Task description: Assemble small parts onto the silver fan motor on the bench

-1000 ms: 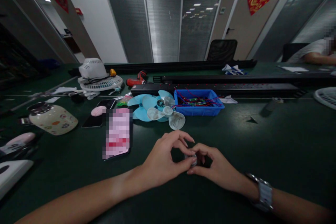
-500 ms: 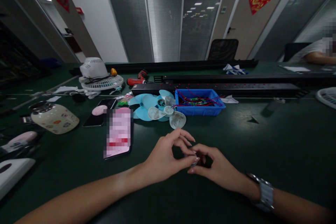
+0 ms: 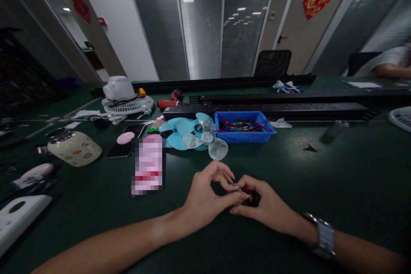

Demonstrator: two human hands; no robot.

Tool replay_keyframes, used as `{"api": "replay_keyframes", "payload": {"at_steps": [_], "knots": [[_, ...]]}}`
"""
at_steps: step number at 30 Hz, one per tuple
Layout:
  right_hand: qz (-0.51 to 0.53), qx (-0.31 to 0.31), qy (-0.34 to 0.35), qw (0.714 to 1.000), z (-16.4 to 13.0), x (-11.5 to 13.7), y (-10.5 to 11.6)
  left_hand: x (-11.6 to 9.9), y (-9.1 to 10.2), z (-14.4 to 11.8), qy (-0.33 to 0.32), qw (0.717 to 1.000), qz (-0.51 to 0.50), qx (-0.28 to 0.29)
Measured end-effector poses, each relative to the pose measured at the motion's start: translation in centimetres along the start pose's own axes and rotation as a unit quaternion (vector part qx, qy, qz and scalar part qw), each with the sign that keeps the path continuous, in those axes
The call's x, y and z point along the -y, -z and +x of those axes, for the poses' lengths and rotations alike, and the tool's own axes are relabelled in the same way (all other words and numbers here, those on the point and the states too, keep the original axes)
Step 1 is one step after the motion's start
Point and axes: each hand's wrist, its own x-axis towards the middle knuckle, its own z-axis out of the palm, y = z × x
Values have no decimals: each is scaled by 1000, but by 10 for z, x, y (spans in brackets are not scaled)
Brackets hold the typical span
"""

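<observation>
My left hand (image 3: 213,188) and my right hand (image 3: 258,199) meet above the dark green table, fingertips together. Between them is a small greyish piece (image 3: 238,201), mostly covered by the fingers, so its kind does not show. My left thumb and fingers pinch it from the left, while the curled right fingers close on its other side. Beyond the hands lie blue fan blades (image 3: 176,140) and a greyish, translucent fan blade (image 3: 218,149) on top of them. Right behind stands a blue bin (image 3: 245,137) of circuit boards and red wires.
At left are a phone with a lit pink screen (image 3: 148,167), a cream jug-like vessel (image 3: 75,147) and a white device (image 3: 22,218). A white fan part (image 3: 128,105), a red power drill (image 3: 168,102) and long black bars (image 3: 289,111) lie farther back. Another person (image 3: 385,66) sits far right.
My view has turned slightly left, so the table items appear a little farther right. The left fingers have shifted slightly over the small piece; both hands stay together.
</observation>
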Motion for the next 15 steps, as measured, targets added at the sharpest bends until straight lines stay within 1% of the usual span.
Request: {"api": "replay_keyframes", "payload": {"at_steps": [2, 4, 5, 6, 8, 11, 13, 15], "knots": [[-8, -3, -4, 1000, 0, 0, 0, -1, 3, -1, -14, 1000, -2, -24], [-15, -2, -6, 1000, 0, 1, 0, -1, 11, -4, -25, 998, 4, -49], [-17, 2, -8, 1000, -1, 2, 0, -1, 16, -7, -25, 998, 17, -52], [-17, 4, -9, 1000, -1, 2, 0, 1, 23, -9, -21, 998, 37, -48], [-15, 8, -16, 1000, -1, 3, 1, 7, 36, -17, 3, 996, 84, -21], [-21, 8, -25, 999, -2, 3, 1, 20, 53, -29, 54, 993, 109, 6], [-29, 6, -23, 999, -2, 3, 1, 29, 59, -35, 75, 989, 125, 20], [-33, 4, -21, 999, -2, 2, 1, 34, 61, -37, 74, 985, 153, 28]]}}
